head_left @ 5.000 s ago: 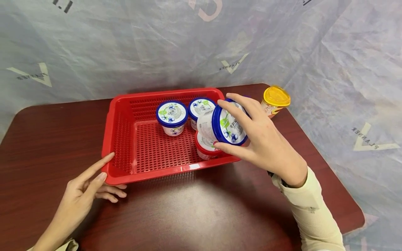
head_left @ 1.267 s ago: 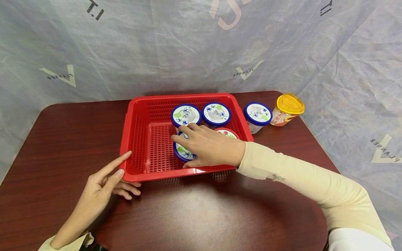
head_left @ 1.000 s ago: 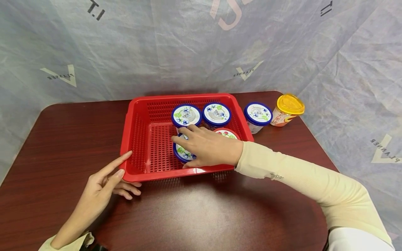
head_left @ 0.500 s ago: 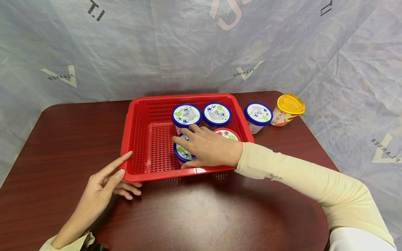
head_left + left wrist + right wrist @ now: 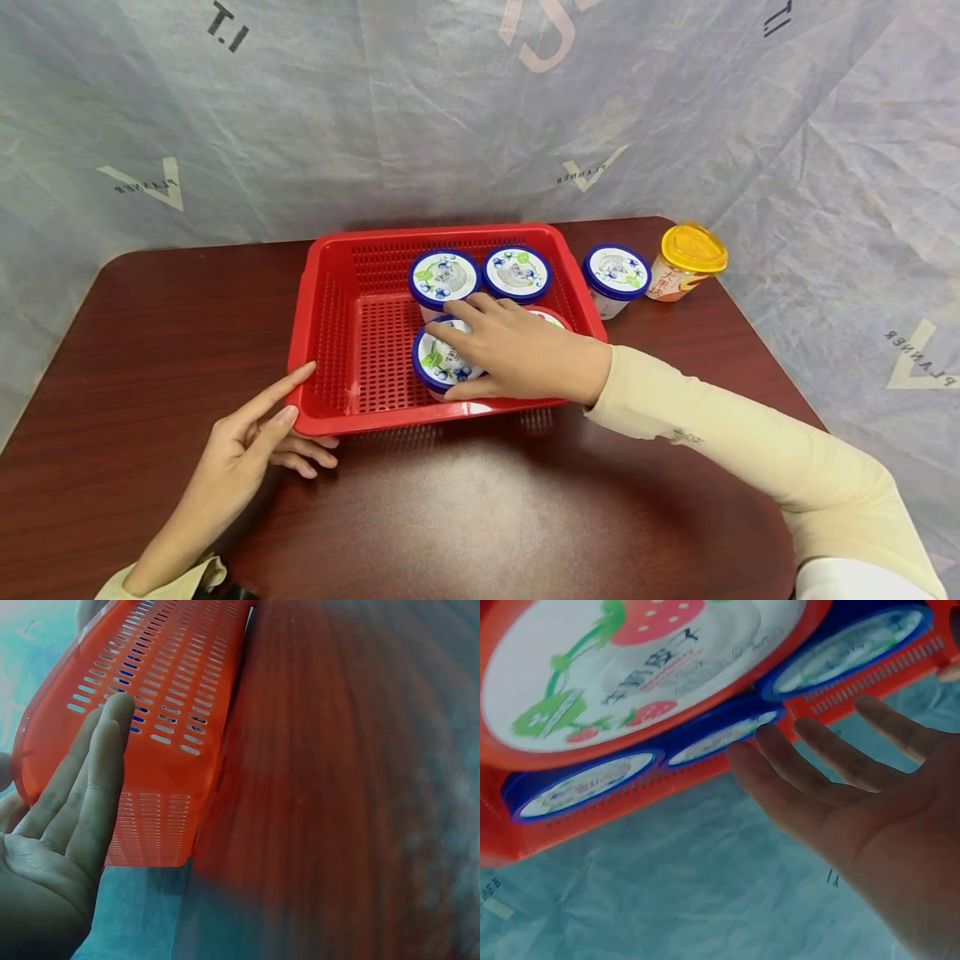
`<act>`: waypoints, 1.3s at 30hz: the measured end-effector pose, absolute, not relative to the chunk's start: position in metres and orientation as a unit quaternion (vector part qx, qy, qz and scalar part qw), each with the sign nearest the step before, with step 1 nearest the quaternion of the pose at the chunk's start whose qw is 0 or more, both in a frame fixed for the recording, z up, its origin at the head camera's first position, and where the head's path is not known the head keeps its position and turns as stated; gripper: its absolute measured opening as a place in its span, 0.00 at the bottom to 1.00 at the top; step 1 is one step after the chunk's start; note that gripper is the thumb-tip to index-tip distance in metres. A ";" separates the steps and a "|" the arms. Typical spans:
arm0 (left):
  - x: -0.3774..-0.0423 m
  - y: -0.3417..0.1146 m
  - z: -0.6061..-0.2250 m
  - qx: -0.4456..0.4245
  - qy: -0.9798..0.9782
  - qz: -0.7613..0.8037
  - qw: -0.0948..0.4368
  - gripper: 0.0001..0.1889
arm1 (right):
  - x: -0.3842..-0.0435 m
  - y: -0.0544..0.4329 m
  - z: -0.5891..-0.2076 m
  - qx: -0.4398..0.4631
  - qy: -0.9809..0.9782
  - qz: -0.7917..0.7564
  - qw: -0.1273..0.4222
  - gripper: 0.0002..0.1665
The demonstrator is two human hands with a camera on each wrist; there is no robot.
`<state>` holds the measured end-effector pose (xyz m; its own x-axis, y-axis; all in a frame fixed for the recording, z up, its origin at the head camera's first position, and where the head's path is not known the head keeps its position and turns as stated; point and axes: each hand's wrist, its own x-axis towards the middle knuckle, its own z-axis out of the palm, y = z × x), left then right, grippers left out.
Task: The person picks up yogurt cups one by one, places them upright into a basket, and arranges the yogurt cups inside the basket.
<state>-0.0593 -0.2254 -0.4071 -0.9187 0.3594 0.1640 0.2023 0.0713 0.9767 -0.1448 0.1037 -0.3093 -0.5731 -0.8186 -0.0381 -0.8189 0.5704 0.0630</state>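
Observation:
In the head view a red perforated plastic basket [image 5: 375, 419] holds several lidded tubs. My left hand [image 5: 240, 454] touches its near left corner, index finger and thumb at the rim; straight fingers lie along its outer wall in the left wrist view. Inside, a blue-lidded tub [image 5: 435, 360] with blueberry pictures stands upright at the front. Beside it my right hand [image 5: 528, 350] has extended, spread fingers, its fingertips overlapping that lid. Under the hand, a red-lidded tub [image 5: 552, 317] is mostly hidden; the right wrist view shows strawberries on its lid [image 5: 652, 682].
Two more blue-lidded tubs, one at back left [image 5: 446, 277] and one at back right [image 5: 517, 272], stand in the basket. Outside on the right are another blue-lidded tub [image 5: 617, 273] and a yellow-lidded cup [image 5: 667, 282]. A grey sheet [image 5: 450, 117] hangs behind the brown table [image 5: 480, 517].
Five seconds ago my right hand held a tilted blue-lidded tub above the red-lidded one; a blue-lidded tub now stands upright at the front. The hand has just slid slightly right, baring more lid.

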 end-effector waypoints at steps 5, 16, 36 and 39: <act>-0.060 -0.225 -0.407 0.194 0.729 0.653 0.059 0.26 | -0.142 0.120 -0.305 -0.447 0.894 0.010 -0.002 0.45; -0.060 -0.225 -0.408 0.193 0.729 0.654 0.057 0.26 | -0.146 0.159 -0.290 -0.392 0.916 -0.070 -0.041 0.42; -0.060 -0.225 -0.410 0.213 0.716 0.664 0.038 0.26 | -0.171 0.228 -0.294 -0.221 0.947 -0.168 -0.162 0.42; -0.059 -0.225 -0.410 0.196 0.732 0.651 0.038 0.26 | -0.181 0.245 -0.295 -0.192 0.947 -0.176 -0.186 0.41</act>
